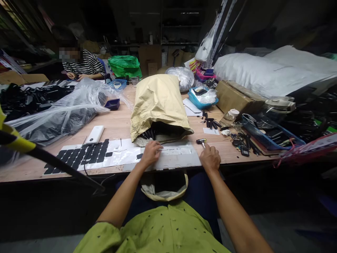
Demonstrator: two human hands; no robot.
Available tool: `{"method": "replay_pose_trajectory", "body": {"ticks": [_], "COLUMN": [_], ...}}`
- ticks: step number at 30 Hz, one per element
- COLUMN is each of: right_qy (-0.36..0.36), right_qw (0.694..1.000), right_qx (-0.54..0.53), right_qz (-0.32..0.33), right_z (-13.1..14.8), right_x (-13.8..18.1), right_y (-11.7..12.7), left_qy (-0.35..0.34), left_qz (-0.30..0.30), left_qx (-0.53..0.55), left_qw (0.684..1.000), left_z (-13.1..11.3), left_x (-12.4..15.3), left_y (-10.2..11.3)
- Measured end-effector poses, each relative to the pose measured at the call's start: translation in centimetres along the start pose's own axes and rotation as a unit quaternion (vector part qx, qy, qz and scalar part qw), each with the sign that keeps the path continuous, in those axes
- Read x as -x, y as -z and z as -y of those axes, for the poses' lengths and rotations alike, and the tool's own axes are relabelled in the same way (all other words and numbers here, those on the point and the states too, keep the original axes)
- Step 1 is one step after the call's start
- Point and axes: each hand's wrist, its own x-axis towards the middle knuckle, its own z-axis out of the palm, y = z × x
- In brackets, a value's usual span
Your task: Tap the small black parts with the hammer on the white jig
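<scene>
My right hand (pixel 210 156) is closed around the handle of a small hammer (pixel 201 141), whose black and yellowish head lies just beyond the fingers. At the mouth of a big tan woven sack (pixel 160 95), my left hand (pixel 151 153) rests over a grey-white board (pixel 181 156) with its fingers bent together. Whatever those fingers hold is too small or hidden to make out. Dark slender pieces (pixel 149 134) show inside the sack's opening. A second open sack (pixel 165 195) sits at my lap below the table edge.
To the left, a white sheet with black pieces (pixel 76 158) lies under a white power bank (pixel 95 134). Clear plastic (pixel 79 100) covers dark goods. Rightward are a jar (pixel 229 117), a cardboard box (pixel 237 98) and a blue basket (pixel 271 135). A co-worker (pixel 84 65) sits at far left.
</scene>
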Motion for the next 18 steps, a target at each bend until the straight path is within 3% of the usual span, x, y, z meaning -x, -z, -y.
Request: {"method": "replay_pose_trajectory", "body": {"ticks": [3,7,13,18], "right_qy": [-0.001,-0.006,-0.01,-0.015], "right_qw": [1.0,1.0,1.0,0.999], "right_qx": [0.003,-0.001,-0.005,-0.014], "right_qz": [0.005,0.013,0.021,0.026], "right_z": [0.1,0.3,0.6,0.7], "right_x": [0.0,-0.1,0.0,0.0], "right_y": [-0.1,0.0,0.4,0.4], "left_qy": [0.064,0.038,0.011,0.008], "left_qz": [-0.033,0.005,-0.004,-0.021], "left_qx": [-0.106,-0.18,-0.191,-0.104], "left_qw": [0.992,0.983,0.982,0.994], "left_z": [2.2,4.0,4.5,1.9], "left_x": [-3.6,-6.2,-6.2,-4.9], "left_y": [1.5,2.4,2.3,1.2]}}
